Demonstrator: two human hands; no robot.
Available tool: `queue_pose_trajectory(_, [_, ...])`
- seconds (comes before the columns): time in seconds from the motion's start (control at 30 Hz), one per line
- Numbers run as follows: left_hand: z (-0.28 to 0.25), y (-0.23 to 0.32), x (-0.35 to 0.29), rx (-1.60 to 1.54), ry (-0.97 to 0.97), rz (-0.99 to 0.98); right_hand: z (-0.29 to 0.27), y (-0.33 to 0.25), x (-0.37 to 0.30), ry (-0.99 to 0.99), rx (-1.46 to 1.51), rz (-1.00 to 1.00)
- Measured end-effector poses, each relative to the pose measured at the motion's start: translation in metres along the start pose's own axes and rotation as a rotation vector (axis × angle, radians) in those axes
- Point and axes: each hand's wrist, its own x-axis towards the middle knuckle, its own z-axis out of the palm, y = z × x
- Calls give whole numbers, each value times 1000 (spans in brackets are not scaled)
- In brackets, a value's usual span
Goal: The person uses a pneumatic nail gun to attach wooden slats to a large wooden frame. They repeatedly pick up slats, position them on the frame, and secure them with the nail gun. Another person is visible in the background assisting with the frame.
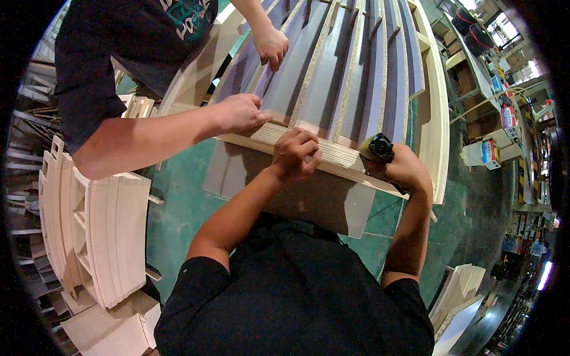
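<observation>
My left hand (pixel 295 154) is closed, its fingers curled over the edge of a pale layered wooden rail (pixel 341 155). The rail runs across the near end of a large wooden frame. In my right hand (pixel 409 169) is a green and black handheld power tool (pixel 377 147), held at the rail's right part. Its tip is hidden, and from above I cannot tell its exact kind. Long grey-purple boards (pixel 317 65) with chipboard edges stretch away beyond the rail. A co-worker's hand (pixel 240 113) touches the rail's left part; their other hand (pixel 271 47) rests by the boards.
The co-worker stands at the far left. Under the frame's near end is a brown sheet (pixel 344 210) above the green floor (pixel 178 204). Curved wooden frames (pixel 119 231) are stacked at left. A long workbench (pixel 475 71) and boxes (pixel 490 153) line the right.
</observation>
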Motion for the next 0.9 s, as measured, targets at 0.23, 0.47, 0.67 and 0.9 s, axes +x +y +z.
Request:
queue_pose_trajectory(0.23, [0, 1, 0, -9, 13, 2, 1, -6, -3, 10, -14, -19])
queue_pose_trajectory(0.47, [0, 1, 0, 7, 25, -5, 0, -6, -3, 48, -88, -46])
queue_pose_trajectory(0.67, [-1, 1, -1, -4, 15, -5, 1, 3, 3, 24, -80, -56])
queue_pose_trajectory(0.9, [0, -1, -1, 6, 0, 5, 0, 1, 1, 14, -55, -6])
